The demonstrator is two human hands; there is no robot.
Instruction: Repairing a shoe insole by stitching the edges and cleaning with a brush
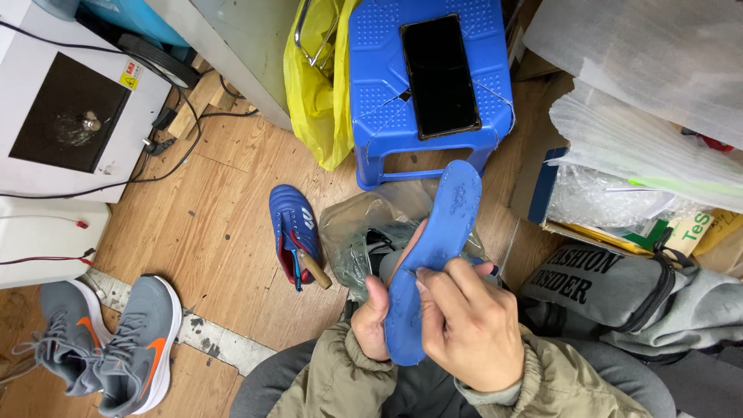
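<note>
A blue shoe insole (437, 232) stands nearly upright in front of me over my lap. My left hand (374, 319) grips its lower left edge, thumb on the front. My right hand (463, 325) covers its lower right part, fingertips pinching the insole's middle. Behind the insole lies a crumpled clear plastic bag (364, 232) with dark things inside. A blue sports shoe (292, 228) lies on the wooden floor to the left, with a wooden-handled tool (313, 268) resting in it.
A blue plastic stool (379, 85) carries a dark phone (439, 73); a yellow bag (317, 85) hangs beside it. Grey trainers (116, 340) stand at lower left, a white machine (70, 101) with cables at upper left. Grey clothing (619, 302) and packaging (619, 193) crowd the right.
</note>
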